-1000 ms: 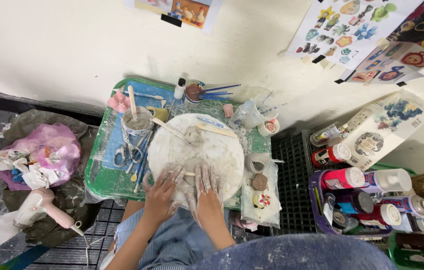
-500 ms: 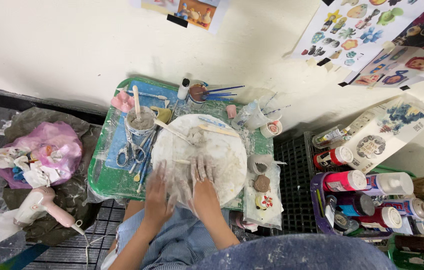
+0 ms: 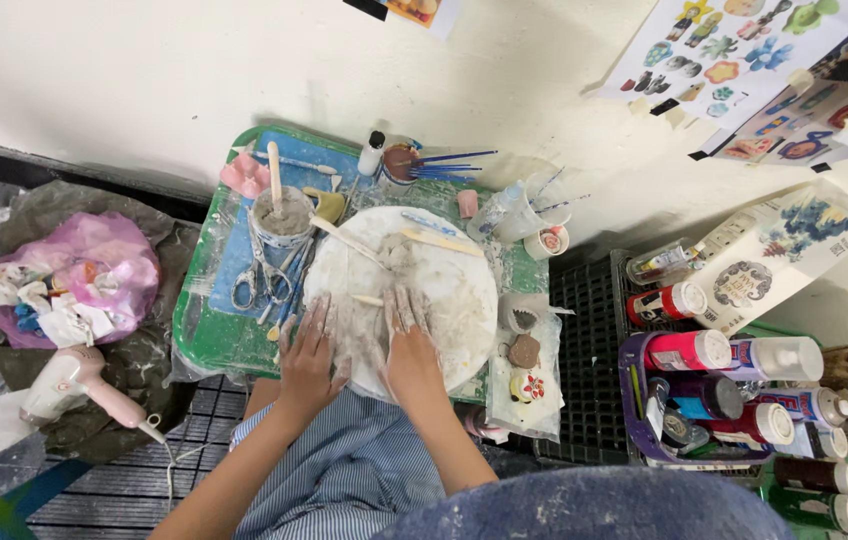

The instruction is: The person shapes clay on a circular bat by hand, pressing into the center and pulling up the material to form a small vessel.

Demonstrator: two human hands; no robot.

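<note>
White wall backs a green tray (image 3: 206, 335) crowded with craft tools. From the head view, both hands lie flat on a round white board (image 3: 464, 300) smeared with grey clay (image 3: 394, 255): the left hand (image 3: 309, 355) at its near left edge, the right hand (image 3: 411, 345) near its middle, fingers straight, slightly spread, gripping nothing. Scissors (image 3: 249, 285) and a cup (image 3: 284, 215) sit left; paint bottles (image 3: 734, 350) stand right.
</note>
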